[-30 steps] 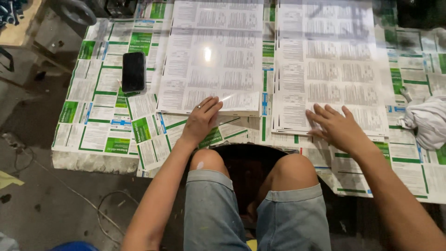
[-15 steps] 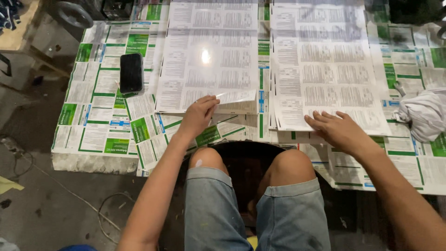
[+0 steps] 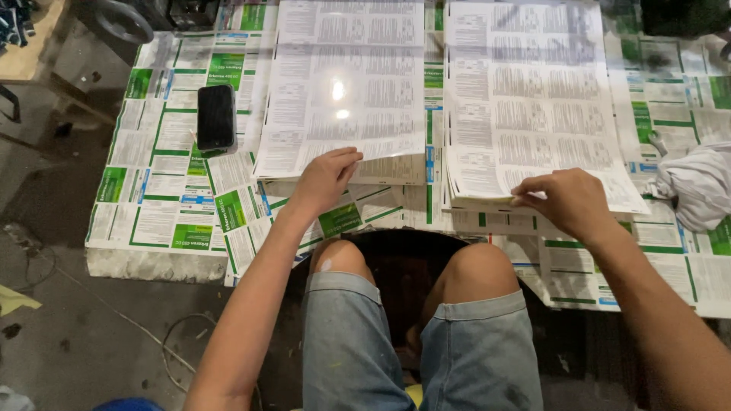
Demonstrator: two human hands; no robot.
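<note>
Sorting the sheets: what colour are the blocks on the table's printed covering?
Green blocks on the white table covering, clearest in the head view.

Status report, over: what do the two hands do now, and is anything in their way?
Left hand on near edge of left paper stack. Right hand pinching near edge of right paper stack. Black phone and white cloth lie aside, not in the way.

Print workshop: stacked printed sheets [image 3: 533, 114], label-covered table [image 3: 160, 205], concrete floor [image 3: 68, 335].

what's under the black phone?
The black phone lies flat on green-and-white printed sheets covering the table. The print directly beneath it and the tabletop itself are hidden.
</note>
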